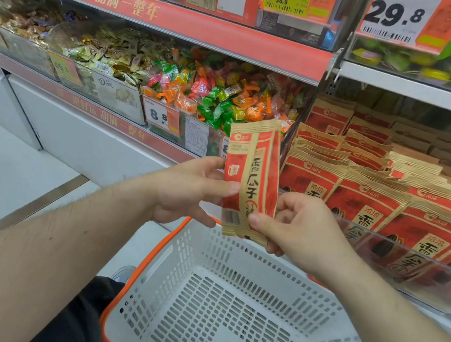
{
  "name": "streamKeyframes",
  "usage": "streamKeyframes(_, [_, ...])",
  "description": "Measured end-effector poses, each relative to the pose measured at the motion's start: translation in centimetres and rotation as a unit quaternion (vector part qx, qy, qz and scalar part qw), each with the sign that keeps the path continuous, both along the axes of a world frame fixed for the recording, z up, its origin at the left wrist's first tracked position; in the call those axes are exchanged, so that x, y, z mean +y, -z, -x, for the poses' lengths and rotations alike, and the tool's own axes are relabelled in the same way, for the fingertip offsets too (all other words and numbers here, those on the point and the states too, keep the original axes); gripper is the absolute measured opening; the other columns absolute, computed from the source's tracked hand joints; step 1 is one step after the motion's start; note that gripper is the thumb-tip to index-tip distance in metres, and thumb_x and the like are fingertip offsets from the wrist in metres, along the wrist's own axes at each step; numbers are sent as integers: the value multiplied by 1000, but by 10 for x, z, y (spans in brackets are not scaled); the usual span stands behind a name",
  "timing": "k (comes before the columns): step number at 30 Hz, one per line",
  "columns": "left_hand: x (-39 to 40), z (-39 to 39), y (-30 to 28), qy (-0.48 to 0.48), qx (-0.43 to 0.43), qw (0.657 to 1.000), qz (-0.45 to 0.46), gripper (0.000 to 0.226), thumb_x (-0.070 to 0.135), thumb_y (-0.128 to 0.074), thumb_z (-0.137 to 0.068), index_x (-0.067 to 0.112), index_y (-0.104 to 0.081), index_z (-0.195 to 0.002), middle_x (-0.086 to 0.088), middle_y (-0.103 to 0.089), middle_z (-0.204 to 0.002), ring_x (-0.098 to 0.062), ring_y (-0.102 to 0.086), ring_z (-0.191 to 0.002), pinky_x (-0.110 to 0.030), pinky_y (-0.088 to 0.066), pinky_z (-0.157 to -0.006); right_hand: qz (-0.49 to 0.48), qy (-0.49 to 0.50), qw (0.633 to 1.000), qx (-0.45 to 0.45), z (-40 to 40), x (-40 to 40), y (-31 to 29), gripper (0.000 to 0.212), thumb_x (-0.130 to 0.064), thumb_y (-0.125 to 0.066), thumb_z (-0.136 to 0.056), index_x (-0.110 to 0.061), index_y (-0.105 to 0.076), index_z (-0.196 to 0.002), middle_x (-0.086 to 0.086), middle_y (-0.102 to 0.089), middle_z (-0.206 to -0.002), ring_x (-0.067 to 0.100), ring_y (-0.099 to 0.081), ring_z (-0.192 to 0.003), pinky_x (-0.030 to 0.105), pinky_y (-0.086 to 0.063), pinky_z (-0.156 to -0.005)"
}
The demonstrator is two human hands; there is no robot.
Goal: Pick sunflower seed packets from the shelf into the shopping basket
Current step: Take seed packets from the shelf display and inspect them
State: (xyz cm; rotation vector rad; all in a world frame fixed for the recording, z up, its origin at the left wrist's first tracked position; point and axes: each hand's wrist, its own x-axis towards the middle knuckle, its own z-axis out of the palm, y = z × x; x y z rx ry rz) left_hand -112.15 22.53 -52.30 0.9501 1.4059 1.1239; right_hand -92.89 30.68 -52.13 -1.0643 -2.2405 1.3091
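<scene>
Fingers (262, 222) of the right hand (297, 227) and left hand (187, 188) are pinched on one upright seed packet (251, 174) — held above a white basket (228, 310) with orange rim. Behind, more packets (375, 192) are stacked on the shelf (421, 91) — wrapped candies (215, 94) lie left.

Red-and-tan seed packet (250, 178) upright above empty white basket (230, 310), more packets (382, 198) shelved
</scene>
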Motion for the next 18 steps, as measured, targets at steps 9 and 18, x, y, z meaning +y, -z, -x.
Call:
streamKeyframes(9, [3, -16, 1, -44, 23, 999, -11, 44, 6, -78, -79, 16, -58, -117, -3, -69, -94, -23, -69, -89, -60, -55, -90, -121, -53, 989, -62, 3, -9, 1, 34, -56, -75, -70, -25, -69, -80, -7, -66, -64, 0, -56, -52, 24, -47, -54])
streamKeyframes(18, [1, -24, 5, 43, 2, 999, -14, 56, 14, -70, -73, 12, -58, -127, -8, -65, -105, -27, -66, -93, -66, -51, -91, -178, -60, 979, 79, 2, -8, -1, 18, -20, -53, -97, -14, -58, -81, 10, -61, -60, 24, -61, -55, 45, -50, -58])
